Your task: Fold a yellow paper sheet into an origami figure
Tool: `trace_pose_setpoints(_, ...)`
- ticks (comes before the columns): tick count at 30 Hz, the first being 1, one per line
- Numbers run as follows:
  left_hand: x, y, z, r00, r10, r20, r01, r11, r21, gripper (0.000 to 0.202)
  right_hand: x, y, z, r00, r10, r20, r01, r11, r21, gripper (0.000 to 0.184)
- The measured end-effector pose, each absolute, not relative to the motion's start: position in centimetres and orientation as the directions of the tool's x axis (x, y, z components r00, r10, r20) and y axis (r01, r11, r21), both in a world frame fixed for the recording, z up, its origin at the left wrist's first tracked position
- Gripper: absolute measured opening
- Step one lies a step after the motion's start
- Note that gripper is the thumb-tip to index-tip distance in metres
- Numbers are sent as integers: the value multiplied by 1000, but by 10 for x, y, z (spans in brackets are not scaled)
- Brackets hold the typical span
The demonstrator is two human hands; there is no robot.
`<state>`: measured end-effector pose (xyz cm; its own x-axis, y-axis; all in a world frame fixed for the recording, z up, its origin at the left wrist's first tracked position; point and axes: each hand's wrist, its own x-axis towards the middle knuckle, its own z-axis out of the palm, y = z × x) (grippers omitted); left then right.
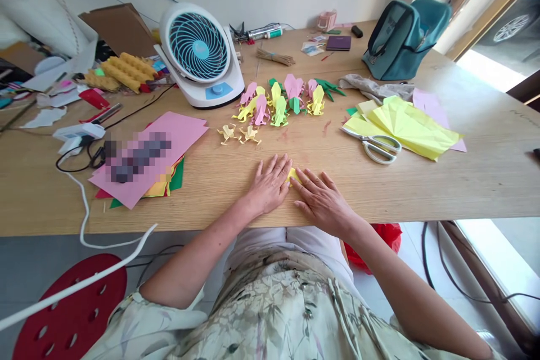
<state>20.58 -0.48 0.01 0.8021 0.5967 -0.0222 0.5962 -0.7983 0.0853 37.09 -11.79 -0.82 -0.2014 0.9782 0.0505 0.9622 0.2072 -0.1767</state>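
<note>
My left hand [270, 181] and my right hand [321, 197] lie flat, fingers stretched out, on the wooden table [422, 191] near its front edge. Between and under them a small piece of yellow paper [292, 175] shows only as a sliver; most of it is hidden. Just beyond my hands sit two small yellow folded figures [238, 134]. Farther back stands a cluster of pink, yellow and green folded paper figures [282, 100].
Scissors [377, 145] lie on yellow sheets [403, 125] at the right. A stack of coloured paper topped with pink [185, 130] lies left. A white desk fan [200, 56] and a teal bag [400, 36] stand at the back. A red stool [70, 315] is below left.
</note>
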Motion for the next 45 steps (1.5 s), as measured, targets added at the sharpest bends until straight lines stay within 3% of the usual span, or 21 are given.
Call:
trace_pose_setpoints(10,203,-7,0,788,615,11,610,-783,117,59,368,-145,-5,-213,974,79,963,223,-154,60)
trace_pose_setpoints(15,194,-7,3,825,566,6,560,-817,140,62,376,-171,0,-220,970,105,954,237,-186,58)
trace_pose_setpoints(19,183,1,8,870,492,-19,472,-822,320,61,385,-165,12,-89,981,172,935,142,-326,44)
trace_pose_setpoints(22,176,10,10,849,520,94,418,-770,482,58,380,-141,17,86,975,204,913,5,-408,36)
trace_pose_setpoints(25,169,14,10,753,614,235,416,-722,552,48,367,-115,19,148,975,166,916,-72,-395,35)
trace_pose_setpoints(27,165,12,10,686,681,259,481,-690,541,38,358,-103,19,150,979,136,929,-93,-357,36)
trace_pose_setpoints(33,158,-4,13,609,782,134,697,-608,381,17,340,-90,19,124,984,129,942,-76,-327,26)
trace_pose_setpoints(37,162,-7,14,615,786,67,684,-574,449,17,342,-89,16,142,987,75,886,-93,-454,24)
trace_pose_setpoints(42,165,-5,14,604,796,43,660,-529,534,25,350,-85,12,120,990,74,802,-53,-595,50)
trace_pose_setpoints(45,165,-5,16,589,808,-2,680,-495,541,20,350,-81,13,129,991,22,816,-93,-570,33)
